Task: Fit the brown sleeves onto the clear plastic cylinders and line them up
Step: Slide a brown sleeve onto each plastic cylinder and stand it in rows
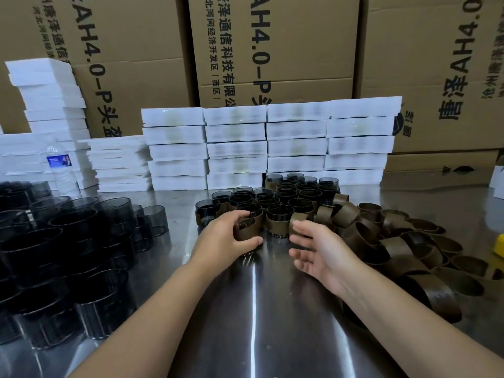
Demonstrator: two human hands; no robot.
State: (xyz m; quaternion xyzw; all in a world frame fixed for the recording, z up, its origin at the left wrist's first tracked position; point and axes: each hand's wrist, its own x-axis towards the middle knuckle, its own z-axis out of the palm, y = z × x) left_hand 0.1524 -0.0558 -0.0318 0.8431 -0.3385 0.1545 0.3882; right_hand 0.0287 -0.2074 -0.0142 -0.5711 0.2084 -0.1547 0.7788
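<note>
My left hand (227, 234) grips a sleeved cylinder (245, 230), a smoky clear plastic cylinder wrapped in a brown sleeve, standing on the steel table at the front of the group. Behind it stand several sleeved cylinders (275, 203) packed in rows. My right hand (319, 252) hovers just to the right with fingers relaxed, palm facing left, holding nothing. A pile of loose brown sleeves (395, 241) lies to the right of that hand. Bare smoky cylinders (68, 255) are stacked in a heap at the left.
Stacks of white foam trays (270, 145) line the back of the steel table (253, 309). A water bottle (61, 170) stands at the back left. Large printed cardboard boxes (272, 50) form a wall behind. A yellow object (499, 245) peeks in at the right edge.
</note>
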